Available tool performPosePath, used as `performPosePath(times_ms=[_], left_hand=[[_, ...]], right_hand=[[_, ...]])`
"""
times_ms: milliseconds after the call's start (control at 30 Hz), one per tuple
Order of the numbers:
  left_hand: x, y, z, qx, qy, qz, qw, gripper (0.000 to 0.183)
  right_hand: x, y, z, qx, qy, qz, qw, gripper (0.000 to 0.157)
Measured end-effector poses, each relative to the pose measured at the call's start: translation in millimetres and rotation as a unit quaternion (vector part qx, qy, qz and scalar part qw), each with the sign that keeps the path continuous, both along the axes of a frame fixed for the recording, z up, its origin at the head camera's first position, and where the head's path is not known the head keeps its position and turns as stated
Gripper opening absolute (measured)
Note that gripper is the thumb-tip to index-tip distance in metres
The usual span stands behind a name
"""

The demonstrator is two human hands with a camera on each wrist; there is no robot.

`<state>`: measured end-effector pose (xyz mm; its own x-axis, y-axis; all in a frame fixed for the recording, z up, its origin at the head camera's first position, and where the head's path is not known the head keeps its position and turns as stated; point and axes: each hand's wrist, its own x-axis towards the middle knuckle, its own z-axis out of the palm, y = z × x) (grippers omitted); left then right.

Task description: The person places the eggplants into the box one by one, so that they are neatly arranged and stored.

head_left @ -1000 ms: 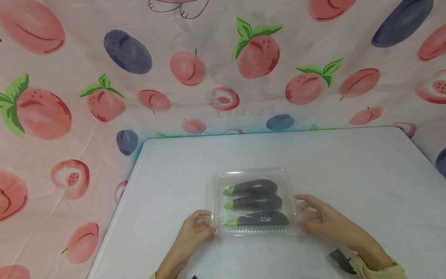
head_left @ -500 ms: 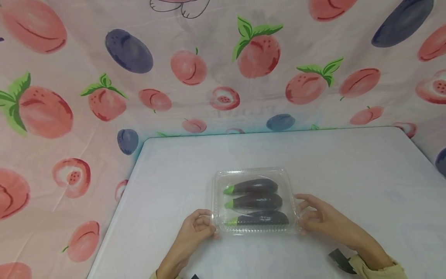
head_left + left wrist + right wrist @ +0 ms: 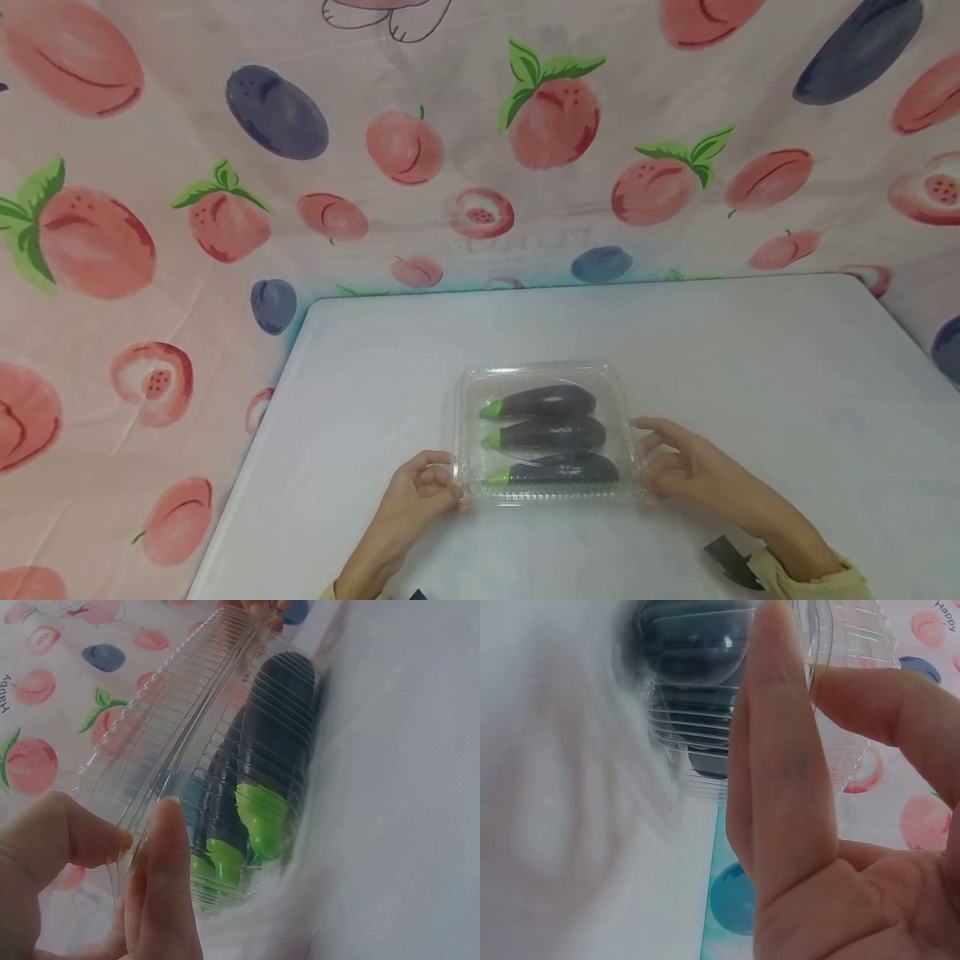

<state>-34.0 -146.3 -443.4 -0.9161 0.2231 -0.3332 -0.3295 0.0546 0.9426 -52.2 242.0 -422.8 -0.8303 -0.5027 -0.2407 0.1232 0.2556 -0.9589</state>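
A clear plastic clamshell box (image 3: 536,502) sits on the table with its lid down. Through the lid show three dark purple eggplants, a far one (image 3: 547,401), a middle one (image 3: 553,433) and a near one (image 3: 564,469), their green stem ends to the left. My left hand (image 3: 414,497) pinches the rim at the near left corner; in the left wrist view, thumb and fingers press the rim (image 3: 180,750) between them. At the near right corner my right hand (image 3: 697,477) pinches the rim likewise, and in the right wrist view its fingers (image 3: 791,750) hide part of the box.
The white table (image 3: 360,375) stretches around the box on every side. Behind it and to the left hangs a pink cloth (image 3: 420,67) printed with peaches and plums. A dark strap end (image 3: 731,562) sticks out by the right sleeve (image 3: 810,575).
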Motion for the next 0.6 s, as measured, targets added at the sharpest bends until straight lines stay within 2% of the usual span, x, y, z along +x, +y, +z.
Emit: performPosePath(times_ms=[233, 600], left_hand=[[-0.3, 0.0, 0.0, 0.007, -0.001, 0.004, 1.0000, 0.050], [-1.8, -0.6, 1.3, -0.014, -0.005, 0.008, 0.9999, 0.052]], right_hand=[[0.5, -0.2, 0.9, 0.012, -0.003, -0.001, 1.000, 0.076], [0.8, -1.7, 0.0, -0.007, -0.005, -0.005, 1.000, 0.074]])
